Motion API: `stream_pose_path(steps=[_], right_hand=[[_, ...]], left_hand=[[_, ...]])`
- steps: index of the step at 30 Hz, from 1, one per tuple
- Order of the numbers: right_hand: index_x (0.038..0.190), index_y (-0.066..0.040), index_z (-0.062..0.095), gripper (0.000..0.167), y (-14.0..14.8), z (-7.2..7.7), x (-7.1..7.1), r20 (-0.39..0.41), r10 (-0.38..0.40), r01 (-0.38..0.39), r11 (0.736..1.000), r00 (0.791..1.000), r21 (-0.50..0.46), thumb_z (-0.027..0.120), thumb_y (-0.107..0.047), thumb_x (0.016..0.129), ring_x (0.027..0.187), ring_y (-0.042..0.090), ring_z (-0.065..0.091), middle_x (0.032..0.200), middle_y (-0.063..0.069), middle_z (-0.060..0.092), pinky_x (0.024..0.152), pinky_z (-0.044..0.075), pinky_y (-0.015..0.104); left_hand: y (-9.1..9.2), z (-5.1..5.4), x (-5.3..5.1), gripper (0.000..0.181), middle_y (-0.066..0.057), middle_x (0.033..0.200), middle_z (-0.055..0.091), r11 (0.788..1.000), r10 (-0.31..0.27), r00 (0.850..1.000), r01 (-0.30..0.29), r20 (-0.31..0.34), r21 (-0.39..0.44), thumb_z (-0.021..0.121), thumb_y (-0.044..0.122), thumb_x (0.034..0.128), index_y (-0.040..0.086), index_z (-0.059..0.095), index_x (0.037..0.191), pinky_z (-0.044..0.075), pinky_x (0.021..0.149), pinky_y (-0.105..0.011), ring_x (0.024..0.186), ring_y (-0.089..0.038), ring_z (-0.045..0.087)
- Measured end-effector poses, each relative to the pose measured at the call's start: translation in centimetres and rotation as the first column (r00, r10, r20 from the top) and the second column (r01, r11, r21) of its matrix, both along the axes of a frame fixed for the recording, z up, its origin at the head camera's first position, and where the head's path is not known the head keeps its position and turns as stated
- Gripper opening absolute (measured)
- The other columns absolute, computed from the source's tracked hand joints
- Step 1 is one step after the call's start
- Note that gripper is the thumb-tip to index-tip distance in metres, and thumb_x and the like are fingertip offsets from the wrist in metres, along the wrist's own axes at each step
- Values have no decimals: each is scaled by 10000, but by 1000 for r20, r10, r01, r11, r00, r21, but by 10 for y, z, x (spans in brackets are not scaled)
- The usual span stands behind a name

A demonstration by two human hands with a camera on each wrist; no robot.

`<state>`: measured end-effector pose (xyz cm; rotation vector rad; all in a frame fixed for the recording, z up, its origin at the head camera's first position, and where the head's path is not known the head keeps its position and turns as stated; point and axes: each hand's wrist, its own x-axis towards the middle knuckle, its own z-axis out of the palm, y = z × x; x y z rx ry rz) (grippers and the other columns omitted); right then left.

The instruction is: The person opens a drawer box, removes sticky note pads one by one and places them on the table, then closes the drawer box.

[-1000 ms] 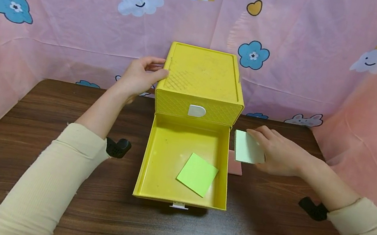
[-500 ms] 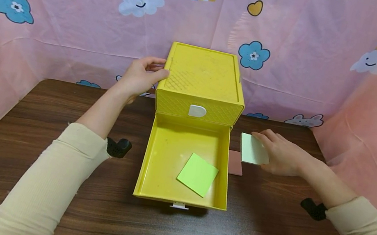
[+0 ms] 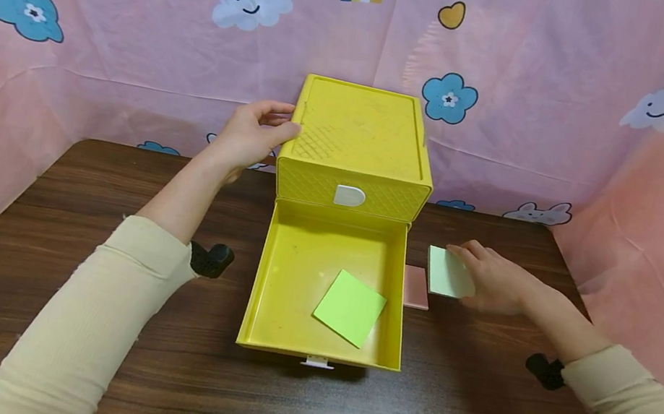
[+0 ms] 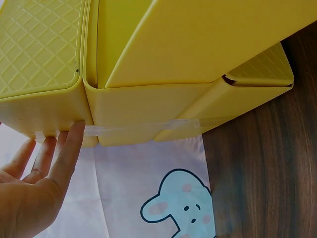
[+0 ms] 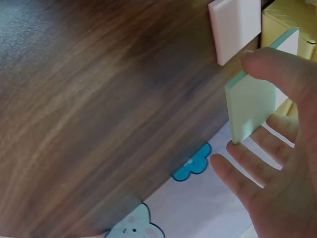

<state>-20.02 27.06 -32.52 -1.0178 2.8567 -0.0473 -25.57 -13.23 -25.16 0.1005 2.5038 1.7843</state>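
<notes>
A yellow drawer cabinet (image 3: 362, 124) stands at the back of the table, its drawer (image 3: 294, 252) pulled out toward me. Inside the drawer lies a bright green sticky note pad (image 3: 349, 309). My left hand (image 3: 249, 138) rests against the cabinet's upper left side; in the left wrist view its fingers (image 4: 64, 161) are fairly straight on the side wall. To the right of the drawer, my right hand (image 3: 494, 282) pinches a pale green sticky note pad (image 3: 448, 272) between thumb and fingers. A pink sticky note pad (image 3: 417, 287) lies on the table, close to the drawer's right wall.
The dark wooden table (image 3: 179, 372) extends on both sides of the cabinet. A pink patterned cloth (image 3: 154, 45) hangs behind and at the sides. A white handle (image 3: 317, 362) juts from the drawer's front edge. In the left wrist view, another drawer front (image 4: 265, 67) shows below.
My right hand has moved the pale green sticky note pad to the right and slightly toward me, away from the drawer. My left hand stays on the cabinet.
</notes>
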Motion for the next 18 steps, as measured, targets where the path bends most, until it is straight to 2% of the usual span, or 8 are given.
stream_pose_path(steps=[6,14,18], right_hand=[[1318,22,386,787,6,-13,-5,20,-18,18,1000,1000,-4,780,-157,660,917,293,519,1190,189,446,689,525,371],[1346,-11,368,797,9,-27,-6,87,-70,68,997,994,24,777,-157,677,934,281,504,1198,163,437,706,519,382],[1339,-9,373,788,11,-31,-6,97,-77,74,997,992,33,779,-144,678,929,278,502,1177,163,445,708,519,386]], left_hand=[[0,0,0,504,-73,1343,450,1000,2,1000,-2,0,25,575,277,904,167,431,1375,552,714,-281,1069,-224,542],[0,0,0,507,-68,1352,441,1000,1,1000,-1,-3,3,569,291,906,175,426,1379,533,784,-317,1128,-213,510],[0,-1,0,504,-72,1345,448,1000,2,1000,-2,-11,6,568,286,906,166,431,1376,540,766,-307,1111,-217,515]])
